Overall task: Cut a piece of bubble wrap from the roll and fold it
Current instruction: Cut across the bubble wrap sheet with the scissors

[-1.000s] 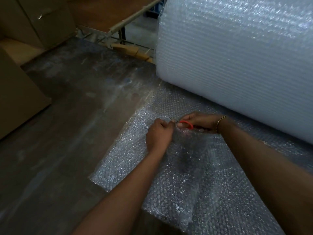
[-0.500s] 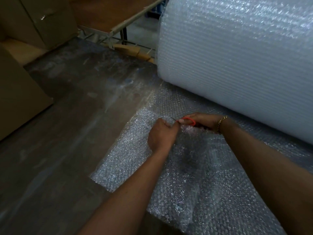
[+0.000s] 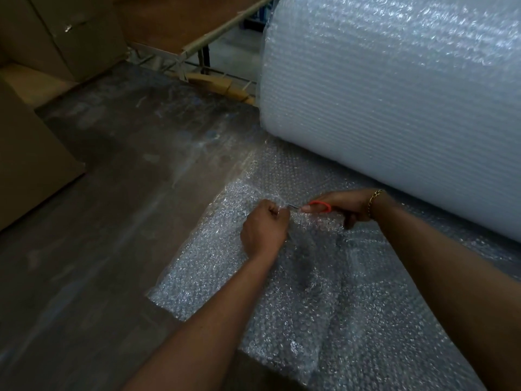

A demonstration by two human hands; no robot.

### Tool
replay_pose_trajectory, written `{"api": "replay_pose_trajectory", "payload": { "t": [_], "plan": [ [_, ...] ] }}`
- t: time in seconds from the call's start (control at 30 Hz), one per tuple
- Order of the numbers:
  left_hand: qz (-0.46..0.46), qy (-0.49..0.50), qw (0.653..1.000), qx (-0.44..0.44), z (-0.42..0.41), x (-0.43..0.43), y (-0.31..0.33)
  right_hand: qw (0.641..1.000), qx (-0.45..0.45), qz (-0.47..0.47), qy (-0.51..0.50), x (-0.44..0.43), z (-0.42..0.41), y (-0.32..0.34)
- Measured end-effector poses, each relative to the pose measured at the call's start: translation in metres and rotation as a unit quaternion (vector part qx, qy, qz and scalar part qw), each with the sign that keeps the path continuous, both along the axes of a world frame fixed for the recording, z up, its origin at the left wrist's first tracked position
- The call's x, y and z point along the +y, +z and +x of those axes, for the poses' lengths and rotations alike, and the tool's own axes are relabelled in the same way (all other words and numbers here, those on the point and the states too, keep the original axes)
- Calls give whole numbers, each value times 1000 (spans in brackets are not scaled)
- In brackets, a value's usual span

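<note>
A huge bubble wrap roll (image 3: 394, 88) lies on the floor at the upper right. A sheet of bubble wrap (image 3: 310, 300) runs from under it toward me across the floor. My left hand (image 3: 263, 228) pinches the sheet near its left edge, fingers closed on the plastic. My right hand (image 3: 342, 206) holds orange-handled scissors (image 3: 317, 207), whose thin blades point left and reach my left hand's fingertips. A gold bracelet sits on my right wrist.
Dark, dusty floor (image 3: 118, 221) stretches to the left of the sheet. Cardboard boxes (image 3: 31, 159) stand at the left edge and upper left. A metal rack frame (image 3: 203, 52) with cardboard scraps stands behind the roll's left end.
My right hand has drawn back to the right, so the scissors' orange handle and blades show more. My left hand keeps its pinch on the sheet.
</note>
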State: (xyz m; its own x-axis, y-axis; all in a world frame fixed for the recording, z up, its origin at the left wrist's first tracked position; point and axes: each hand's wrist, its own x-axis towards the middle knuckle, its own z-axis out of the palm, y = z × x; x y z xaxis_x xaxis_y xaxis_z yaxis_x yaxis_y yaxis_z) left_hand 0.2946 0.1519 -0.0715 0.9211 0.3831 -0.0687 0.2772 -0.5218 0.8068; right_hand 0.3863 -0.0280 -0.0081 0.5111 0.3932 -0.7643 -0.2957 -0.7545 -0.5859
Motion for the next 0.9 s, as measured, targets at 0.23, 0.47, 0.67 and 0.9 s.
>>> {"api": "replay_pose_trajectory", "payload": {
  "t": [0.23, 0.47, 0.67, 0.9],
  "plan": [
    [-3, -7, 1000, -8, -3, 1, -3, 997, 10, 80, -23, 5, -10, -10],
    [-27, 6, 1000, -13, -3, 1, -4, 990, 2, 129, -59, 13, -11, -16],
    [-6, 0, 999, -33, -5, 0, -6, 986, 2, 147, -79, 18, -17, -16],
    [28, -20, 998, -47, -7, -1, -8, 985, -16, 155, -77, 20, -19, -19]
  ]
}}
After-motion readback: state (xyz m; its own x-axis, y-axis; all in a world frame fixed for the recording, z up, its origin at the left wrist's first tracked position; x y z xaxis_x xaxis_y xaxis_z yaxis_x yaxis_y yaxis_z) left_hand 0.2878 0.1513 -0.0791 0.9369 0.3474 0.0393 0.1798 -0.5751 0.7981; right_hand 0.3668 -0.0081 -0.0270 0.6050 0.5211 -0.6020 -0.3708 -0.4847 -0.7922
